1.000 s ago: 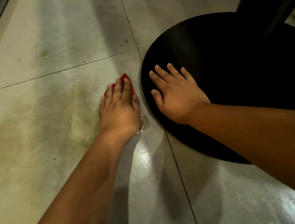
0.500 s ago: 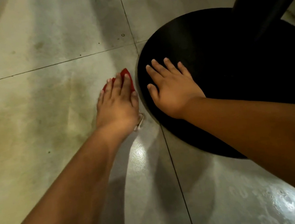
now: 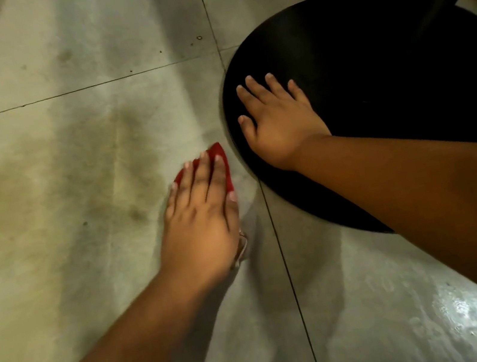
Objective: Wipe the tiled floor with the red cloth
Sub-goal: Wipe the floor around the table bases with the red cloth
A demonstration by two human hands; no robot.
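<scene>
The left hand [image 3: 200, 222] lies flat with straight fingers, pressing the red cloth [image 3: 221, 158] onto the tiled floor [image 3: 57, 179]. The cloth is just left of the round black base [image 3: 374, 95]. The right hand [image 3: 279, 120] rests open and flat on that base.

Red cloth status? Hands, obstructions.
Left hand flat on red cloth, pressing it to tiled floor. Right hand flat on black round base. Base edge close beside cloth; stains further left.
</scene>
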